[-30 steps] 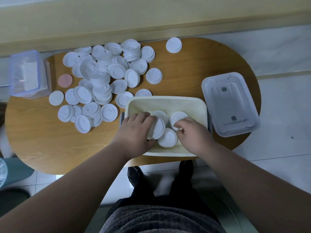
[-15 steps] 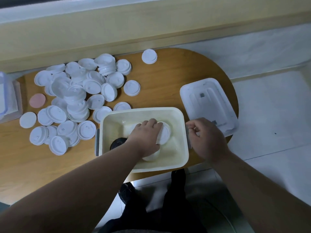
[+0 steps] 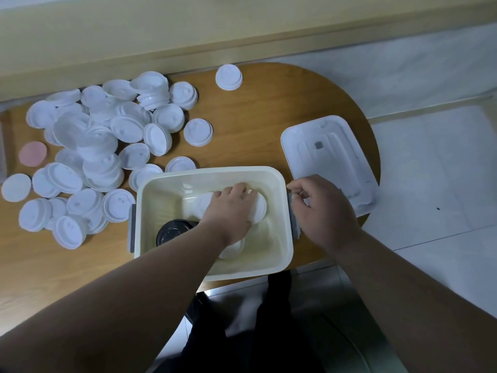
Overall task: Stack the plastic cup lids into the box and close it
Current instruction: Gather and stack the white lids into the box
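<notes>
Inside the box [image 3: 188, 175], the left hand [image 3: 228, 211] gripped white cup lids [image 3: 260, 208] with curled fingers. The right hand [image 3: 325, 214], fingers bent, touched the box's right rim; its grip was unclear.

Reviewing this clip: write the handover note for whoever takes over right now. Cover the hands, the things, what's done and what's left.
Left hand: inside the box, fingers curled over white lids near its far right corner.
Right hand: at the box's right latch, fingers curled; grip unclear.
Things: the box sits open at the near edge of the table, with a black lid also inside. The cover lies to its right, and the pile of loose lids to its left.
Done: a few lids are in.
Left: stack the pile in, fit the cover and latch it.
</notes>
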